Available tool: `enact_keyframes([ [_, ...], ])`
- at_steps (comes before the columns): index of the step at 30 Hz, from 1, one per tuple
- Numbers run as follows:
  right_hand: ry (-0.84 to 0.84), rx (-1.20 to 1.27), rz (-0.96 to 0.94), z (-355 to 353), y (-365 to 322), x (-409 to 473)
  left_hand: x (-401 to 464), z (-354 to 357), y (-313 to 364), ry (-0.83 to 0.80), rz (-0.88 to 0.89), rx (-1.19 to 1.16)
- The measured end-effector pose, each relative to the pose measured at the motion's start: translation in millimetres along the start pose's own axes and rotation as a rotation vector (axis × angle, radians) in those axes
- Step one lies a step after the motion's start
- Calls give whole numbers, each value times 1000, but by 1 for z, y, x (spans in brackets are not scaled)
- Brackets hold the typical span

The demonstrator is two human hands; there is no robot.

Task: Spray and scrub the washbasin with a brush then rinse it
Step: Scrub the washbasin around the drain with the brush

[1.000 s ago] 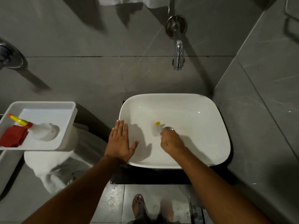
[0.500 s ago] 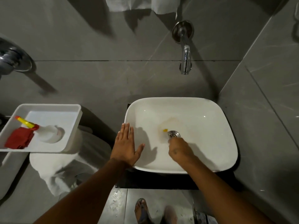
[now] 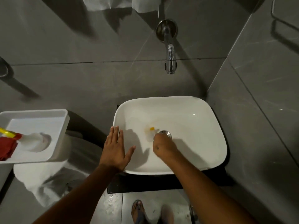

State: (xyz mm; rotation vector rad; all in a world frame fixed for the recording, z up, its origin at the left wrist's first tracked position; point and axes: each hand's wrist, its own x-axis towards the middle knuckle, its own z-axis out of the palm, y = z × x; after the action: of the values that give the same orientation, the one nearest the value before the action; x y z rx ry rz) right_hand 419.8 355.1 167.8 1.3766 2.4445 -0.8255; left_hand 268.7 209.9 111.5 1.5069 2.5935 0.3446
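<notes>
White ceramic washbasin (image 3: 186,159) sits below a chrome wall tap (image 3: 170,62), its drain (image 3: 165,133) near the middle. Left of the washbasin, a white tray (image 3: 53,143) holds a spray bottle (image 3: 32,141) lying down and a red cloth (image 3: 7,148). Left hand (image 3: 115,151) lies flat on the washbasin's left rim, fingers spread. Right hand (image 3: 162,147) is inside the washbasin beside the drain, fingers clenched around a blurred brush (image 3: 151,130) with a yellow part
</notes>
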Motion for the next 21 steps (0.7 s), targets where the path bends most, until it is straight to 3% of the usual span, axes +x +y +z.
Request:
enact_keyframes([
  [3,-53,-56,1,12,22,-40,1,1,-2,-4,-14,-2],
  [8,72,-42,298,-22,96,-31,1,1,-1,-12,-12,-13],
  [12,148,36,202,-32,73,25,0,-1,1,-10,-16,-22],
  [16,-12,43,22,1,20,23,-2,-4,3,-14,-20,-22],
  [21,-18,-4,123,7,60,-30,-1,-6,4,-14,-21,-29],
])
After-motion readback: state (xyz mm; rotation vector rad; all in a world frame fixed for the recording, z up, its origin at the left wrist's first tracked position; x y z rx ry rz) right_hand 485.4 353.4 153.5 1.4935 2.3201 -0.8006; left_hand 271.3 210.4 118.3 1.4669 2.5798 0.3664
